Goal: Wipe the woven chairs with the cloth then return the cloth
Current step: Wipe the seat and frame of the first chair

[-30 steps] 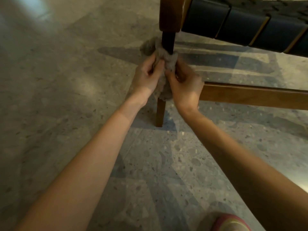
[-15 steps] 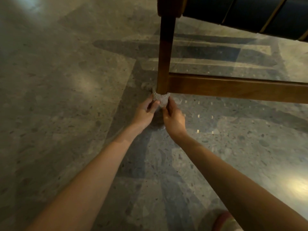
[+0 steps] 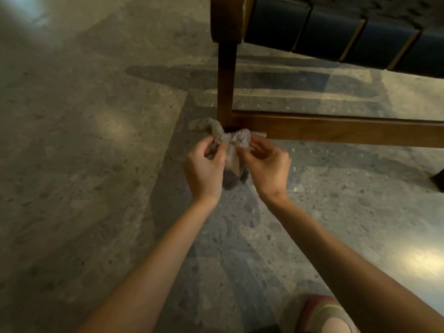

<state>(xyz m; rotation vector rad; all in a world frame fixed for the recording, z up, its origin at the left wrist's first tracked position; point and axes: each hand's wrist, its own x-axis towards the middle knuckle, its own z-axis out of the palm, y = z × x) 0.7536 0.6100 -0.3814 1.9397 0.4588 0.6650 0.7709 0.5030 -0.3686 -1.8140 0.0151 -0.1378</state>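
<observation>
A grey fuzzy cloth [image 3: 231, 140] is bunched around the foot of the wooden chair leg [image 3: 225, 87], just below the low side rail [image 3: 336, 131]. My left hand [image 3: 204, 169] pinches the cloth's left part and my right hand [image 3: 266, 169] pinches its right part, both close to the floor. The chair's seat of dark woven straps [image 3: 336, 34] hangs over the top right. The lowest part of the leg is hidden behind the cloth and my hands.
The floor is speckled grey terrazzo [image 3: 84, 164] with open room to the left. Another dark chair foot [image 3: 438, 180] stands at the right edge. My foot in a striped sock [image 3: 322, 316] shows at the bottom.
Both hands slid the cloth down the chair leg from just under the seat to below the side rail, and now they have pulled back slightly from the leg.
</observation>
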